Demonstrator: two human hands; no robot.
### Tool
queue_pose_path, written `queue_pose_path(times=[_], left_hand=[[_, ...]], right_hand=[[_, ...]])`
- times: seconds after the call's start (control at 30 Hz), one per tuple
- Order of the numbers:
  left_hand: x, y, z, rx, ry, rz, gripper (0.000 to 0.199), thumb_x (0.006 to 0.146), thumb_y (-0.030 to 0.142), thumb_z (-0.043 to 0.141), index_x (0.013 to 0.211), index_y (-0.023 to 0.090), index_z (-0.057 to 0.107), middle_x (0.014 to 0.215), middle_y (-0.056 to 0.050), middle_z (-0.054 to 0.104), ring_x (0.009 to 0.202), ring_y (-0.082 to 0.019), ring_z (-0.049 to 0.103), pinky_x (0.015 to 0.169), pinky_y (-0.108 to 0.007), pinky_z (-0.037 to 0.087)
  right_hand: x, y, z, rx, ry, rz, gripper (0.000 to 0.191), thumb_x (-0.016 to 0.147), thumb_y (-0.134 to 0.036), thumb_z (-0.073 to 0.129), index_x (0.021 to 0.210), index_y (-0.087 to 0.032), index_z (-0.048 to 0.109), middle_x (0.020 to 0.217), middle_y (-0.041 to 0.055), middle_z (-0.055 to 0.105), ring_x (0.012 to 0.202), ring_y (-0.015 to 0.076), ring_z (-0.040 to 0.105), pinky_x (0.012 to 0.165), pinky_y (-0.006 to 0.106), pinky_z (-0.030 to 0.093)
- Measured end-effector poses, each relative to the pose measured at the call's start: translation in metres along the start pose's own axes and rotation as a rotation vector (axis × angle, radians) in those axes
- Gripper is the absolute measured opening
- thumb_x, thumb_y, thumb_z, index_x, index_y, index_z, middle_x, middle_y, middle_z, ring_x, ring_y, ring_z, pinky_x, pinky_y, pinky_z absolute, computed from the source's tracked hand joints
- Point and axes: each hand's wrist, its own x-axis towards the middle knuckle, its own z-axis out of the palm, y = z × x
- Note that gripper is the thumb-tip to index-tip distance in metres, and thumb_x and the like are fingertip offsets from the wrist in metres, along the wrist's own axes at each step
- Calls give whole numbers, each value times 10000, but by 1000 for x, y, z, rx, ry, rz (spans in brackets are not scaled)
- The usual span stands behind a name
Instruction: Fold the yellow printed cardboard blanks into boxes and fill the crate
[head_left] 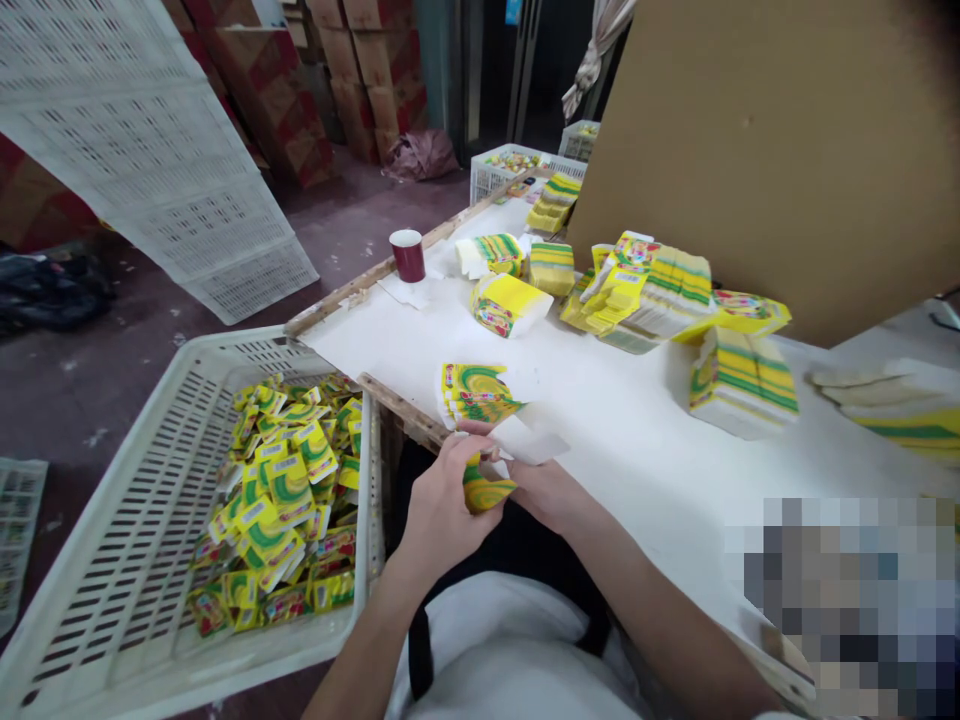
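Observation:
In front of my body, at the table's near edge, my left hand (448, 503) is closed around a yellow and green printed card (487, 492), which is bent into a curve. My right hand (546, 492) meets it from the other side, its fingers closed at the card and partly hidden. A blurred white card piece (529, 440) sticks out above the right hand; whether it belongs to the same card I cannot tell. Just beyond the hands, a fanned stack of flat printed cards (476, 392) lies on the white table (600, 440).
At my left stands a white plastic crate (97, 580) holding many folded yellow packets (289, 490). Bundles of printed cards (660, 285) stand farther back on the table, near a dark red cup (407, 257). A large brown board (750, 150) rises behind them. Cartons (262, 100) are stacked beyond.

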Motion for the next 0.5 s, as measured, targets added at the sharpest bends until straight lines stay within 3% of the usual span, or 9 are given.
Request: queue_pose_path(times=[0.1, 0.2, 0.33, 0.43, 0.5], left_hand=[[2, -1, -2, -37, -46, -93, 506, 684, 207, 606, 1119, 236, 348, 1078, -73, 545, 945, -207, 603, 798, -338, 494], [3, -6, 1, -108, -141, -179, 592, 679, 203, 589, 1176, 217, 267, 1005, -71, 559, 834, -202, 623, 715, -337, 509], [2, -13, 10, -122, -4, -212, 706, 664, 206, 604, 1240, 179, 196, 1191, -158, 452, 1033, -256, 555, 810, -397, 484], [0, -18, 12, 24, 29, -221, 612, 667, 192, 603, 1206, 173, 312, 1181, -148, 450, 1088, -282, 500, 882, -451, 436], [-2, -20, 10, 86, 16, -213, 520, 689, 188, 583, 1167, 175, 378, 1104, -120, 504, 1065, -276, 504, 892, -450, 427]], right_hand=[[-1, 2, -4, -106, 26, -87, 542, 775, -447, 578, 1261, -227, 481, 1290, 90, 519, 1170, 253, 501, 956, 433, 438], [-4, 2, -6, -435, -28, -231, 608, 793, -296, 575, 1358, -249, 356, 1370, 69, 441, 1232, 240, 444, 1012, 431, 385], [-4, 1, -11, -853, -48, -387, 580, 771, -31, 460, 1284, -300, 474, 1360, 15, 462, 1263, 196, 412, 1055, 402, 338], [0, 1, -19, -874, 120, -448, 551, 784, -37, 461, 1273, -287, 490, 1308, 38, 517, 1234, 200, 450, 1031, 398, 372], [1, -1, -23, -931, 104, -445, 566, 796, -83, 502, 1325, -268, 425, 1356, 60, 464, 1287, 226, 380, 1045, 423, 346]])
